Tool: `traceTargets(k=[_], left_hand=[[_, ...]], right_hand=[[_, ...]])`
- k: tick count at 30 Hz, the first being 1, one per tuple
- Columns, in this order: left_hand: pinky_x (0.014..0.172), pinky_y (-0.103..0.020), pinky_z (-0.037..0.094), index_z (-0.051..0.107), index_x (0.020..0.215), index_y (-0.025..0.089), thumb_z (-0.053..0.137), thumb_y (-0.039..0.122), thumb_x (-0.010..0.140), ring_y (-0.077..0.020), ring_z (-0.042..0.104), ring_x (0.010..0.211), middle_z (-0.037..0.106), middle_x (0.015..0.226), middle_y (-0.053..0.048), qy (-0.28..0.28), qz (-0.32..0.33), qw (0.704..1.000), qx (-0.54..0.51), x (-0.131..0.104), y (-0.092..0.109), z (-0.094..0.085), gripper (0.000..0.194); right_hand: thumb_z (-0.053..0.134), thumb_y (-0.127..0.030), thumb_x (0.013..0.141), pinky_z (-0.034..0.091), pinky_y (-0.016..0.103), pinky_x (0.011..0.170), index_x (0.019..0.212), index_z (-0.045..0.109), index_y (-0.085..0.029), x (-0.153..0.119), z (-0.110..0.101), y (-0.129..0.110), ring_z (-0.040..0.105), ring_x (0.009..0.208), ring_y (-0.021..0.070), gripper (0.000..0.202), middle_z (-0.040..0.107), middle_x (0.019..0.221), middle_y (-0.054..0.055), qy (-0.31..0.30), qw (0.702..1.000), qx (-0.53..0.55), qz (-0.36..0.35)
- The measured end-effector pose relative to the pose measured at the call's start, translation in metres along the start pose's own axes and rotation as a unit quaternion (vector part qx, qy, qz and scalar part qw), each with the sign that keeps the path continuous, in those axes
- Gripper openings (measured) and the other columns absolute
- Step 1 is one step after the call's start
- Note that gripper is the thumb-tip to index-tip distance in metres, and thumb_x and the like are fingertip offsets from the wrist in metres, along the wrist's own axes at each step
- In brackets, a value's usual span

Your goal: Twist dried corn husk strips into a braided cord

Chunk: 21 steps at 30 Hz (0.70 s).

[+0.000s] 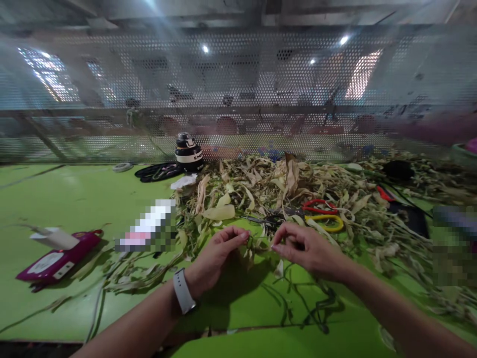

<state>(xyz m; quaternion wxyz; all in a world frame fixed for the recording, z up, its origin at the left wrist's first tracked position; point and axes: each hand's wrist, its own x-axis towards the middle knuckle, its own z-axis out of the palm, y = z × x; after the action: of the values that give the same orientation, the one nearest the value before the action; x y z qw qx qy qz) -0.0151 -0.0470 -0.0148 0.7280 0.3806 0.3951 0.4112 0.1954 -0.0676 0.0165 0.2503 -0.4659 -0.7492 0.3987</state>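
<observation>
My left hand (218, 256), with a pale watch strap (184, 291) on its wrist, pinches a small sprig of withered leaves (250, 253) between thumb and finger. Facing it, my right hand (307, 251) is closed in a pinch at the sprig's other side; what lies between its fingertips is too small to make out. Behind both hands spreads a heap of dried and greenish leaves (257, 181). Scissors with yellow handles (328, 223) and a red-handled pair (320, 205) lie at its near edge. Thin dark green stems (309, 303) are scattered below my right hand.
A magenta power strip (61, 256) with a white charger (59, 237) sits on the green table (93, 199) at left. A black jug (189, 154) stands at the back, near a roll of tape (122, 167). Perforated mesh (238, 89) rises behind. More leaves cover the right side.
</observation>
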Motion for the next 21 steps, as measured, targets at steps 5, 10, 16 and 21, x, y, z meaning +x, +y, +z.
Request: traceTargets(k=[5, 10, 16, 21], left_hand=[[0.054, -0.015, 0.043, 0.057, 0.07, 0.015, 0.069, 0.021, 0.07, -0.0063, 0.054, 0.065, 0.06, 0.082, 0.001, 0.018, 0.017, 0.998, -0.049, 0.002, 0.001, -0.004, 0.014], [0.05, -0.013, 0.042, 0.06, 0.074, 0.014, 0.067, 0.017, 0.072, -0.0057, 0.055, 0.062, 0.061, 0.076, 0.001, 0.059, 0.014, 0.991, -0.121, 0.008, 0.003, -0.008, 0.009], [0.036, -0.008, 0.031, 0.057, 0.077, 0.013, 0.064, 0.017, 0.075, -0.001, 0.046, 0.046, 0.056, 0.063, 0.003, 0.008, -0.017, 0.981, -0.193, 0.007, 0.005, -0.006, 0.009], [0.042, -0.01, 0.035, 0.058, 0.103, 0.018, 0.066, 0.014, 0.073, -0.0019, 0.044, 0.046, 0.054, 0.063, 0.004, -0.022, -0.021, 0.985, -0.171, 0.002, 0.002, -0.001, 0.031]], right_hand=[[0.049, -0.042, 0.084, 0.025, 0.019, 0.045, 0.093, 0.055, -0.019, 0.002, -0.013, 0.004, 0.033, 0.047, 0.0078, 0.025, 0.045, 0.057, -0.005, 0.036, 0.998, -0.008, 0.042], [0.051, -0.04, 0.081, 0.028, 0.021, 0.05, 0.074, 0.058, -0.017, 0.004, -0.03, 0.014, 0.039, 0.054, 0.0098, 0.025, 0.049, 0.061, -0.002, 0.057, 0.996, -0.045, 0.061], [0.059, -0.04, 0.076, 0.033, 0.021, 0.048, 0.071, 0.056, -0.017, 0.011, -0.024, 0.02, 0.044, 0.051, 0.0093, 0.023, 0.05, 0.057, -0.004, 0.067, 0.987, 0.097, 0.111], [0.063, -0.034, 0.075, 0.045, 0.027, 0.078, 0.078, 0.055, -0.018, 0.015, -0.005, 0.012, 0.059, 0.086, 0.015, 0.019, 0.064, 0.09, 0.004, 0.097, 0.893, 0.436, 0.057]])
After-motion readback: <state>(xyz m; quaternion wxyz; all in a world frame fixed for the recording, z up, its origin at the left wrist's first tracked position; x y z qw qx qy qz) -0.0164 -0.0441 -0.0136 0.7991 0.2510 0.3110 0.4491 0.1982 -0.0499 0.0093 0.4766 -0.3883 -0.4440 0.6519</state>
